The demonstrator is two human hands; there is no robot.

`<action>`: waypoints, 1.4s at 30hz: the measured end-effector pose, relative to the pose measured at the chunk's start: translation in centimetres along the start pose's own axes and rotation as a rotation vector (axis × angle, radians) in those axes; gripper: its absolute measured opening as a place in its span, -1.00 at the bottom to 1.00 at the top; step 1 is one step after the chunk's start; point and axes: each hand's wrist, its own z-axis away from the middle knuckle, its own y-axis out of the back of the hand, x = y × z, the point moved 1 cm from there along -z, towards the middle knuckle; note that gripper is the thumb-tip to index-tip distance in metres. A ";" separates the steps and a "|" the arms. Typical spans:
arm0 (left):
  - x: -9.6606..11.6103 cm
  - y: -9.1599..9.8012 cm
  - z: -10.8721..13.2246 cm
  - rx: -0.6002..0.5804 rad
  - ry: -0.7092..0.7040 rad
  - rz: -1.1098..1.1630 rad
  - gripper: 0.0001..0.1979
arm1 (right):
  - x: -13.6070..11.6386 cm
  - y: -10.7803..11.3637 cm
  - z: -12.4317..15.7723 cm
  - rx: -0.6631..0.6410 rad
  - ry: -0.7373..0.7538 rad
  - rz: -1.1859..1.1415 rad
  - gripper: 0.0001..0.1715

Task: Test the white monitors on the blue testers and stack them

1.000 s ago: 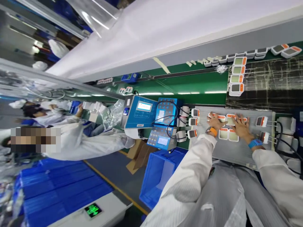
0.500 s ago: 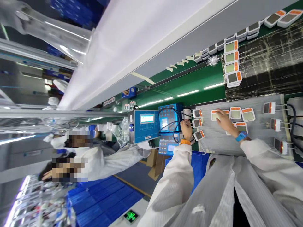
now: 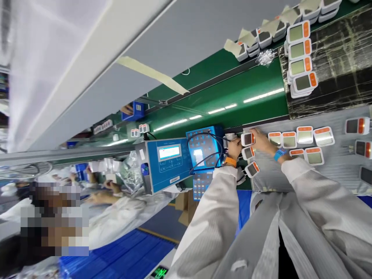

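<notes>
My right hand point(image 3: 260, 140), with a blue band at its wrist, grips the right edge of a small white-and-orange display device point(image 3: 247, 139). My left hand point(image 3: 234, 148), with an orange wristband, is closed at the left side of that device, beside a white fixture point(image 3: 230, 136); what its fingers hold is hidden. Two more such devices, a middle one point(image 3: 248, 153) and a tilted lower one point(image 3: 252, 169), sit below in the same column. To the right, several loose display devices point(image 3: 305, 136) lie screen up on the grey mat point(image 3: 270, 174).
Left of my hands stand a blue test instrument point(image 3: 170, 159) with a lit screen and a blue keypad unit point(image 3: 203, 149) with black cables. A green conveyor point(image 3: 247, 102) runs behind. Stacked devices point(image 3: 303, 83) stand at the back right. A co-worker's white sleeve point(image 3: 124, 215) is at left.
My right hand has moved left from the loose devices to the top device in the column. My left hand stays beside that column. The view has shifted closer.
</notes>
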 end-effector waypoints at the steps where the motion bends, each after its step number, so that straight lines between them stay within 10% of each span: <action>1: -0.2 0.1 0.3 0.003 -0.006 0.013 -0.77 | -0.1 0.3 0.4 -0.002 -0.019 -0.075 -0.27; 16: 1.9 1.8 4.4 0.280 0.043 0.111 -0.74 | 3.0 8.4 7.4 0.038 -0.186 -0.857 -0.23; 25: 3.2 1.0 11.9 0.536 -0.003 0.220 -0.71 | 9.0 20.7 7.0 0.576 -0.330 -0.691 -0.48; 30: 2.7 0.7 14.7 0.533 0.038 0.219 -0.71 | 10.7 26.6 4.6 0.509 -0.320 -0.664 -0.45; 34: 1.7 0.6 16.4 0.524 0.081 0.247 -0.67 | 12.1 25.8 4.6 0.386 -0.521 -0.603 -0.53; 42: 1.1 0.4 17.3 0.485 0.036 0.260 -0.71 | 13.4 20.3 1.4 0.712 -0.707 -0.457 -0.25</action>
